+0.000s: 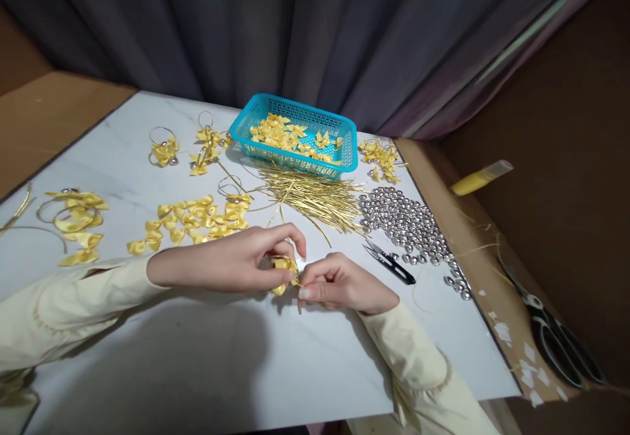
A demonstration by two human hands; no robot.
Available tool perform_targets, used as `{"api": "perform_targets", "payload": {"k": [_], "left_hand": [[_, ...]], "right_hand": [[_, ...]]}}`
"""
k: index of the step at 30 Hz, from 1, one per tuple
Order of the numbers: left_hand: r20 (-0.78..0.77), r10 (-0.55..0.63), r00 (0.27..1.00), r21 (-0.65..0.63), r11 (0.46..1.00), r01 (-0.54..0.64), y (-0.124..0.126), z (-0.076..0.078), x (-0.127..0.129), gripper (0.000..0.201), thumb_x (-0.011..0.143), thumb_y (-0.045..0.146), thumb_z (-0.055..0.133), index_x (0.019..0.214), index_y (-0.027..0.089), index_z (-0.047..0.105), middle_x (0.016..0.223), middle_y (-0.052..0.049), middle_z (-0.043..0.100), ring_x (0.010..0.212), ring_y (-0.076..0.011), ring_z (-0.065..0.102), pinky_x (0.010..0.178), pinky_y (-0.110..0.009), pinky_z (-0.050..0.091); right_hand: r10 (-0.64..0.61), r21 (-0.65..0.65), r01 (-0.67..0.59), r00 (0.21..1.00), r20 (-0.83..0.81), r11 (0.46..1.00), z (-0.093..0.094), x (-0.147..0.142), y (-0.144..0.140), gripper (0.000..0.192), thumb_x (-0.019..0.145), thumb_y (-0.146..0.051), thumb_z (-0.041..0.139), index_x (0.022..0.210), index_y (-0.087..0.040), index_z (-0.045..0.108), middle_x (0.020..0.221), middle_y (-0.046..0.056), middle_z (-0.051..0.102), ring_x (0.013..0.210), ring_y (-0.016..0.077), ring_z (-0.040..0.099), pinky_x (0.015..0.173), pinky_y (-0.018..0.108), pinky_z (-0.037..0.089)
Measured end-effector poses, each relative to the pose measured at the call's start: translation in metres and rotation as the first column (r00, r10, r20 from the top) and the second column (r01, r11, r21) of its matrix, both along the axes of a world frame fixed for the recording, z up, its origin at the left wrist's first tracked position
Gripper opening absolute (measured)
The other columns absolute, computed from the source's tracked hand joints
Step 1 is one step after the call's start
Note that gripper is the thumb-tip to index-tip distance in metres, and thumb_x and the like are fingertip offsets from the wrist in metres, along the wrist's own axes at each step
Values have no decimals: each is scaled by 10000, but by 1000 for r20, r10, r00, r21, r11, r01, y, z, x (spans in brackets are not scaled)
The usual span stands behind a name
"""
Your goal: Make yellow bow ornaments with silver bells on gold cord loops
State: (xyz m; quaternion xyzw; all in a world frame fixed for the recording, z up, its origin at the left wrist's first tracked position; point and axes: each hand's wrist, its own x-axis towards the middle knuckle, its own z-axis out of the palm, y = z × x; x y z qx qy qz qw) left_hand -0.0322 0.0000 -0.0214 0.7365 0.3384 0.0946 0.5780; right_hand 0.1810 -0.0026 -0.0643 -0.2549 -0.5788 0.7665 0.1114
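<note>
Nearest us our pale yellow sleeves [73, 310] lie on the white tabletop [197, 369], and just beyond them our two hands meet over a small yellow satin bow [284, 269]. Our left hand [231, 264] curls around the bow from the left, fingers pinching it, while our right hand [344, 284] pinches its right edge with thumb and forefinger; a thin gold wire [281, 218] runs up from the pinch. We judge the step goes best if we keep the bow's centre gripped firmly and draw the wire snug without crushing the loops. Farther off lie loose bows [197, 218], a heap of gold wires [315, 199], silver bells [408, 222], thread snips [388, 261], and a blue basket [344, 153] of more bows.
</note>
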Motion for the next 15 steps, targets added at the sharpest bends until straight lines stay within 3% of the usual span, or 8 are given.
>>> {"api": "perform_targets", "payload": {"k": [8, 15], "left_hand": [[51, -29, 998, -81, 996, 33, -1, -1, -2, 171, 902, 291, 483, 1020, 210, 388, 746, 26, 524, 596, -102, 413, 529, -205, 320], [53, 36, 998, -168, 985, -27, 1, 7, -5, 189, 896, 318, 513, 935, 226, 352, 747, 36, 524, 633, -105, 409, 544, -201, 340]], "right_hand": [[20, 178, -28, 999, 46, 984, 3, -1, 1, 360, 779, -409, 650, 555, -161, 516, 455, -94, 301, 448, 55, 246, 428, 209, 208], [42, 364, -61, 997, 62, 929, 9, 11, 5, 366, 834, -391, 592, 562, -157, 515, 484, -75, 325, 472, 63, 256, 440, 219, 209]]}}
